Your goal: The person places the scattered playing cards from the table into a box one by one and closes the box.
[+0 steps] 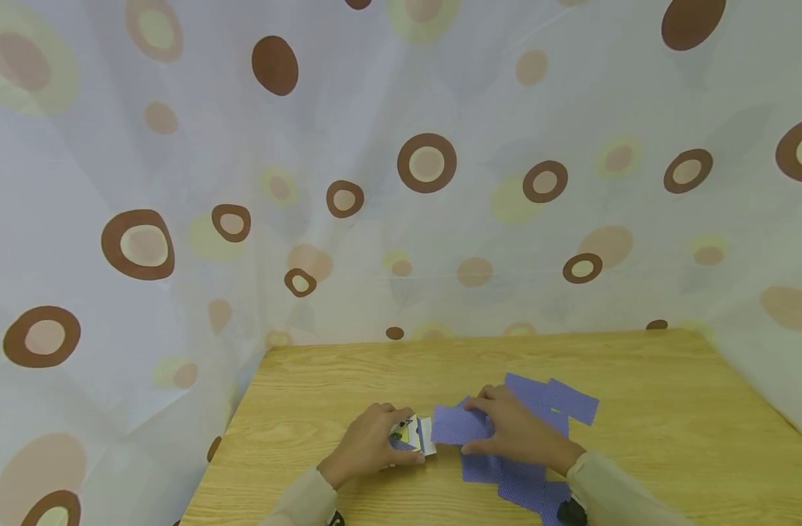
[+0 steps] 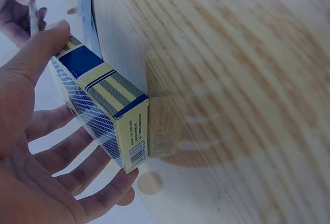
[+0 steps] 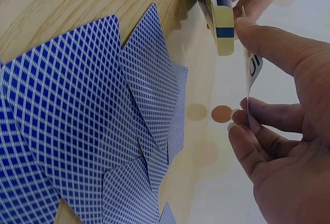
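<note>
My left hand (image 1: pixel 369 444) grips a playing-card box (image 2: pixel 100 87), thumb along one narrow side and fingers along the other. The box has blue and cream stripes and a barcode; its end flap (image 3: pixel 225 33) stands out toward the right hand. Between thumb and fingers my right hand (image 1: pixel 519 437) pinches a blue-backed playing card (image 1: pixel 459 426), its edge close to the box's flap end. Seen nearly edge-on in the right wrist view, the held card (image 3: pixel 252 72) could be one or more. Several blue-backed cards (image 1: pixel 483 469) lie face down, overlapping, beneath and around the right hand.
The wooden table (image 1: pixel 664 424) has light grain and runs back to a hanging sheet (image 1: pixel 480 219) with brown and beige circles. That sheet also rises at the left and right sides. A dark band sits at each wrist.
</note>
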A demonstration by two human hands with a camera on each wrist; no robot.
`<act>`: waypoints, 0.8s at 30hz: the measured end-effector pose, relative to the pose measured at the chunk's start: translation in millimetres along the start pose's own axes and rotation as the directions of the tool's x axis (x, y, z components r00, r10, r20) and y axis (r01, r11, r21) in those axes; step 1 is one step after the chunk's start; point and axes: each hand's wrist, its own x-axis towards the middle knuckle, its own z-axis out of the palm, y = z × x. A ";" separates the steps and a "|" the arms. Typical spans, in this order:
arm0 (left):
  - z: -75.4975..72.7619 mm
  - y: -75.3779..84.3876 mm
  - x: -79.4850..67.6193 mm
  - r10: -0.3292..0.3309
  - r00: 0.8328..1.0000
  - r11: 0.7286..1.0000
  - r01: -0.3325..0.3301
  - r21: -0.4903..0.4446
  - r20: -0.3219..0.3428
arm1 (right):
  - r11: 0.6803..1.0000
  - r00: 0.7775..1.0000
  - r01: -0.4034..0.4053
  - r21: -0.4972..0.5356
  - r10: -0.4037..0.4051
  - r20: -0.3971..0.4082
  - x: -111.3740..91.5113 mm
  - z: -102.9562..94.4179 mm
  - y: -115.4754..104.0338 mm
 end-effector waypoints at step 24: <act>-0.4 -0.8 -0.5 0.037 0.999 0.999 -0.037 0.010 0.004 | 0.999 0.996 -0.018 0.035 0.015 0.090 9.8 11.3 -17.2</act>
